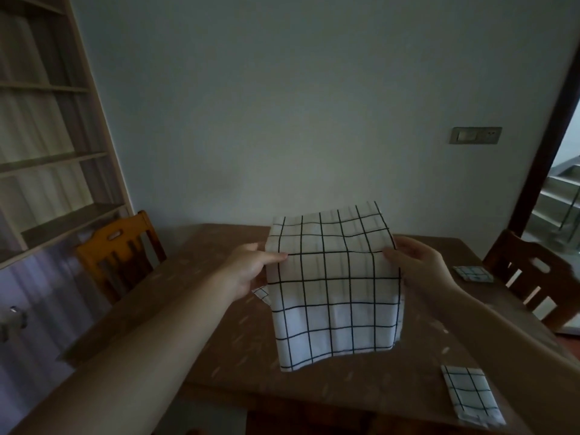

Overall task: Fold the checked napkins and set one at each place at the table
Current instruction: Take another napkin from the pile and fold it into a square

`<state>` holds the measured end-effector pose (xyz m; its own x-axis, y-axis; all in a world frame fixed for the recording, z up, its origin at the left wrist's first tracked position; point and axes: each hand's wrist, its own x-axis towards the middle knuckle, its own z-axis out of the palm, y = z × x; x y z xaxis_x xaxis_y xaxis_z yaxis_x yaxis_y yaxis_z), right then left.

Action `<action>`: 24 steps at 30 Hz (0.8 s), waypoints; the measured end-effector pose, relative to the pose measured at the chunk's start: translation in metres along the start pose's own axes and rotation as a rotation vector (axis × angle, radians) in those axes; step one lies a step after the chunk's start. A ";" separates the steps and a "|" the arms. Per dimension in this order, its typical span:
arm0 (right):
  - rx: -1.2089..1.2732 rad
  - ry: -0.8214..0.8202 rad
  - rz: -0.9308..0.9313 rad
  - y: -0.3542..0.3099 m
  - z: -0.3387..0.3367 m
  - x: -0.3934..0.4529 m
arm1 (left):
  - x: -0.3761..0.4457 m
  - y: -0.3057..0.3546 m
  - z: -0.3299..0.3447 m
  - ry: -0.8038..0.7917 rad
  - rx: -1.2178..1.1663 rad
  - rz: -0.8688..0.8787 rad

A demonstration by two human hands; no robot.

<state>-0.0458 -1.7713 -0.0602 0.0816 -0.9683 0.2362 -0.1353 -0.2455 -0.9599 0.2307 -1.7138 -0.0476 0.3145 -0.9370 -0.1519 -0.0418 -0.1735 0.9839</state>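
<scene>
A white napkin with a black check (335,287) hangs in the air above the wooden table (175,302), doubled over so its lower part drapes toward me. My left hand (251,268) pinches its left edge with the thumb on top. At the opposite edge my right hand (417,265) pinches it the same way. A folded checked napkin (472,395) lies at the table's near right corner. Another folded one (473,274) lies at the right side, in front of the right chair.
An orange wooden chair (120,246) stands at the table's left side and a dark wooden chair (533,277) at its right. A tall shelf unit (47,152) fills the left wall. A doorway with stairs (561,208) opens at the right.
</scene>
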 end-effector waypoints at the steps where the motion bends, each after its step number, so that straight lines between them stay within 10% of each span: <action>1: -0.006 0.040 -0.014 -0.001 0.000 0.000 | 0.003 -0.002 0.001 0.005 -0.013 -0.007; 8: -0.036 0.104 -0.084 0.002 0.001 -0.004 | -0.012 -0.008 0.011 -0.117 -0.059 -0.260; 24: -0.039 0.078 0.070 -0.009 -0.025 0.005 | -0.015 -0.001 0.009 0.027 0.175 0.270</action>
<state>-0.0691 -1.7749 -0.0462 -0.0063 -0.9834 0.1816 -0.1766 -0.1777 -0.9681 0.2175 -1.7019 -0.0469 0.2952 -0.9482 0.1172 -0.2893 0.0282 0.9568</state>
